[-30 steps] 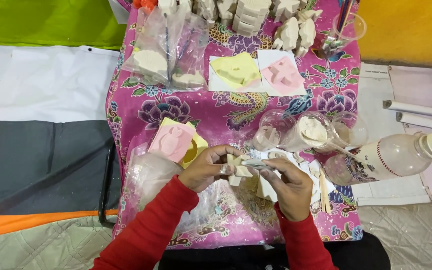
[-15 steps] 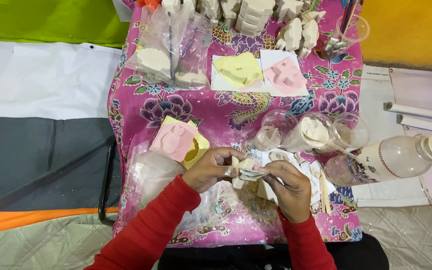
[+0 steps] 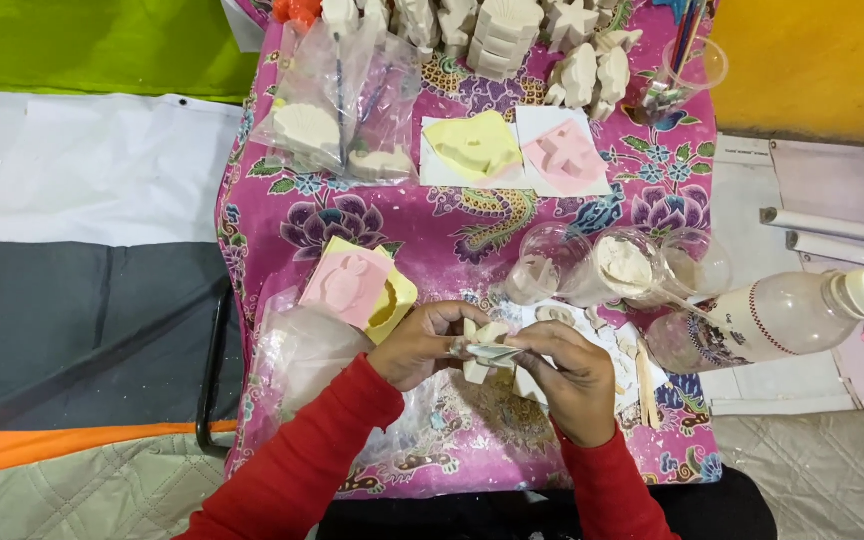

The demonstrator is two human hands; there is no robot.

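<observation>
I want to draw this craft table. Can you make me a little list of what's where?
left hand: holds a white plaster piece
right hand: pinches a small folded sheet against the piece
cloth: pink, flowered, covers the table
pink mould: left of the hands, on a yellow one
cups: clear, beyond the right hand
bottle: lying on its side, far right
bags: clear, with shapes inside, top left

Pink floral tablecloth [image 3: 452, 235] covered table. Pink and yellow rubber moulds [image 3: 357, 288] lay near left edge. Clear plastic cups [image 3: 624, 270] clustered toward right edge. Clear plastic bottle with white cap [image 3: 782, 318] lay overhanging right edge. White plaster figures [image 3: 497, 35] lined far edge.
</observation>
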